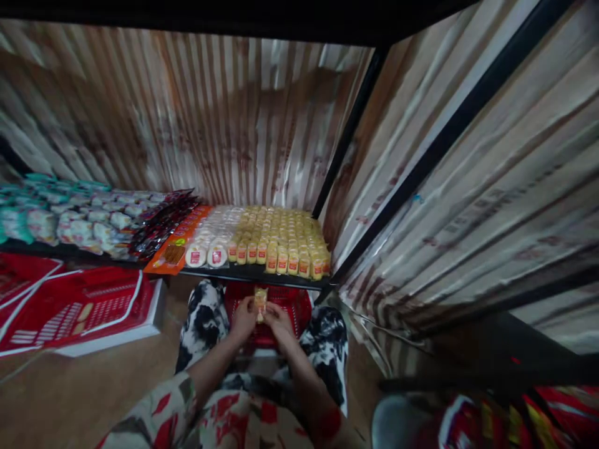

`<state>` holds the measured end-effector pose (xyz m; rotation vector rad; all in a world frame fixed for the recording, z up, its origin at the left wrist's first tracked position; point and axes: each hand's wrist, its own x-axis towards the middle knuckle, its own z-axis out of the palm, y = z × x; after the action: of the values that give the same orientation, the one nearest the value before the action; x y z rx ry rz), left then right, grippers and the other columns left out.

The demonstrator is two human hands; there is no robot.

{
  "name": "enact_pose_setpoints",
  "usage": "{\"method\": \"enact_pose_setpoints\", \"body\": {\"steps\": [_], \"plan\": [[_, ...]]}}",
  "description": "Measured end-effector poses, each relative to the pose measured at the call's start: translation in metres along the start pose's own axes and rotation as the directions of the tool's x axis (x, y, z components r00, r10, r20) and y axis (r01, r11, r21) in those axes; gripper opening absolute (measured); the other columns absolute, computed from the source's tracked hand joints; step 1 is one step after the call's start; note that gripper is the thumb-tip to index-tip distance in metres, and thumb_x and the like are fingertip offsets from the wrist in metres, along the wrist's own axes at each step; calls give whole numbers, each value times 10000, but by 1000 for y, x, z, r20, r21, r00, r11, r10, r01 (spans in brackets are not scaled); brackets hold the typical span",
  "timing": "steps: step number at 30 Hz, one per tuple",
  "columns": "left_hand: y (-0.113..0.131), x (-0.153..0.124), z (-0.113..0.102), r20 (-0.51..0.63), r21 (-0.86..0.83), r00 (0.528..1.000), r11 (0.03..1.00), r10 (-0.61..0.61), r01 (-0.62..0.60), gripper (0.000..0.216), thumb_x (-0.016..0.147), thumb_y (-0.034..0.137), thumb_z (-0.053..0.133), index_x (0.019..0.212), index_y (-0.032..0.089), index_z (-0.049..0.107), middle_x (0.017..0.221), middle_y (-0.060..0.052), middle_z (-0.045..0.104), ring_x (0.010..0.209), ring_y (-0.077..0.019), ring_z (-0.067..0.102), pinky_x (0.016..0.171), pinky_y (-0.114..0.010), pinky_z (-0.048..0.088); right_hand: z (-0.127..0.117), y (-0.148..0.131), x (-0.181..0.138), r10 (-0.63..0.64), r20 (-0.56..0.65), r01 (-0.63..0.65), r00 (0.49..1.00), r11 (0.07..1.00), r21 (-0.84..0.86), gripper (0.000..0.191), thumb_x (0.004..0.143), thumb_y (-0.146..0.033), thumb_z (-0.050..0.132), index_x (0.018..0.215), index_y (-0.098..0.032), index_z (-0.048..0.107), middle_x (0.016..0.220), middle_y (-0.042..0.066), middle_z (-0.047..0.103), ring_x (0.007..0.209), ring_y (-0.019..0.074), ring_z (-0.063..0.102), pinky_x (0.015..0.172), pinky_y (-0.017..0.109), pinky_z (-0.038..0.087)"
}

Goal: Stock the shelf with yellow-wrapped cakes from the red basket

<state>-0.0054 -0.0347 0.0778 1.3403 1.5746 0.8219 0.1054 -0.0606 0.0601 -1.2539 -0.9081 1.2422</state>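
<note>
Between my hands is a small yellow snack packet (261,302), upright, in a clear wrapper with a reddish label. My left hand (244,321) grips its left side, and my right hand (277,322) has its fingers closed on the right side. Below and behind the hands a red basket (297,308) sits between my knees. Just beyond, on a black shelf (253,272), stand rows of similar yellow packets (285,240). Left of these lie rows of round white packets (206,254) with red labels.
An orange flat packet (176,247), dark shiny packets (161,224) and white-and-green packets (79,218) fill the shelf's left part. Red baskets (107,305) stand on the floor at left. A black post (350,131) rises at the shelf's right end. Red packages (496,418) lie lower right.
</note>
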Motion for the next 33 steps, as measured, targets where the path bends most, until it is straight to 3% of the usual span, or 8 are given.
{"method": "enact_pose_setpoints", "body": {"steps": [10, 16, 20, 27, 33], "plan": [[30, 8, -5, -20, -84, 993, 990, 113, -115, 276, 773, 96, 499, 1038, 131, 570, 1008, -78, 669, 874, -141, 626, 811, -249, 468, -1, -21, 16, -194, -66, 172, 979, 953, -248, 319, 655, -315, 598, 941, -192, 670, 890, 58, 698, 815, 201, 642, 785, 339, 502], [46, 31, -12, -73, -115, 991, 986, 109, -116, 250, 783, 119, 490, 1022, 134, 565, 974, -76, 667, 864, -149, 623, 811, -266, 468, 10, -39, 33, -262, -133, 184, 956, 886, -427, 327, 709, -296, 555, 1002, -205, 668, 863, 47, 658, 761, 177, 621, 741, 311, 513], [53, 53, -13, -121, -90, 988, 990, 100, -112, 242, 796, 145, 494, 1027, 145, 566, 969, -68, 663, 873, -154, 617, 814, -271, 466, 12, -45, 48, -338, -181, 221, 924, 855, -469, 373, 748, -274, 503, 1082, -180, 639, 1001, 95, 623, 801, 176, 613, 754, 313, 513], [57, 87, -4, -203, 8, 971, 992, 125, -126, 290, 804, 181, 496, 1082, 141, 566, 1021, -77, 644, 947, -177, 591, 879, -298, 437, 6, -58, 67, -403, -137, 259, 905, 777, -573, 371, 793, -260, 438, 1100, -176, 628, 1113, 109, 609, 985, 197, 569, 844, 330, 484], [62, 99, 6, -222, 68, 958, 983, 181, -170, 268, 808, 178, 489, 1060, 154, 577, 1032, -78, 625, 966, -186, 574, 901, -304, 428, 5, -49, 79, -385, -111, 251, 916, 767, -590, 378, 811, -280, 420, 1112, -163, 618, 1102, 121, 603, 991, 203, 563, 846, 334, 482]]}}
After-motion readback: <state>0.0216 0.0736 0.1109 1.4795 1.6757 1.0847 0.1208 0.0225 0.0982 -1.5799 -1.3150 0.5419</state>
